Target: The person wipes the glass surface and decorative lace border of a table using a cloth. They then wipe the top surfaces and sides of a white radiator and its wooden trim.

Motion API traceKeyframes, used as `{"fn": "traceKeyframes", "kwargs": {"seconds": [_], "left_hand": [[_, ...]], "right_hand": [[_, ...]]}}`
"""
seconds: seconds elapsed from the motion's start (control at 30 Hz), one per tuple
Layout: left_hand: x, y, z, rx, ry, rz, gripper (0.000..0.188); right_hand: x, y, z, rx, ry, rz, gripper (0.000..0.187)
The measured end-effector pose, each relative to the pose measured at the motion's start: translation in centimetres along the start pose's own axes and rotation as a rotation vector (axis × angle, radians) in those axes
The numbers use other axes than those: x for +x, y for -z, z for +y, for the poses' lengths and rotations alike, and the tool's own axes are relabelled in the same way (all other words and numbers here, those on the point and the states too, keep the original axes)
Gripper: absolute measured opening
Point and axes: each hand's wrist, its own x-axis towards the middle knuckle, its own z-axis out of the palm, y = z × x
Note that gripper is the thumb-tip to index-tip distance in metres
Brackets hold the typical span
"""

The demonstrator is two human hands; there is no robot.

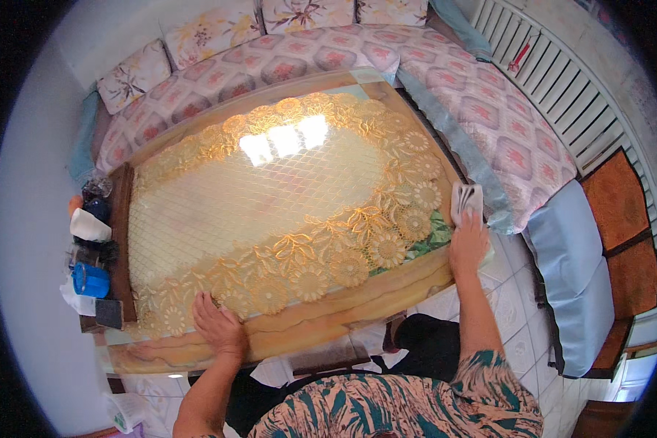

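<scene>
A low table with a marbled tan edge (358,310) spreads out in front of me, its top covered by a see-through gold lace-patterned tablecloth (270,252). My left hand (217,323) rests on the cloth's near left part, fingers stretched out, holding nothing. At the table's right corner, my right hand (469,244) grips a folded whitish cloth (466,204) with dark streaks, which lies over the edge there. Close by that hand, a green leafy patch (432,237) shows beneath the lace border. Bright window reflections shine on the tabletop.
Along the table's left end stands a dark wooden box (126,248) beside a blue cup (91,280) and a white roll (90,225). A patterned sofa (285,66) with cushions wraps the far and right sides. Pale blue fabric (569,259) hangs over its near right end.
</scene>
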Motion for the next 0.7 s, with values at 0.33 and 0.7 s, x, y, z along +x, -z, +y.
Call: {"fn": "traceKeyframes", "kwargs": {"seconds": [0.33, 0.7], "left_hand": [[0.6, 0.4, -0.5, -0.041, 0.035, -0.091, 0.054], [0.9, 1.0, 0.0, -0.053, 0.001, -0.111, 0.05]], "right_hand": [[-15.2, 4.5, -13.0, 0.528, 0.683, -0.176, 0.05], [-6.0, -3.5, -31.2, 0.794, 0.759, -0.241, 0.037]]}}
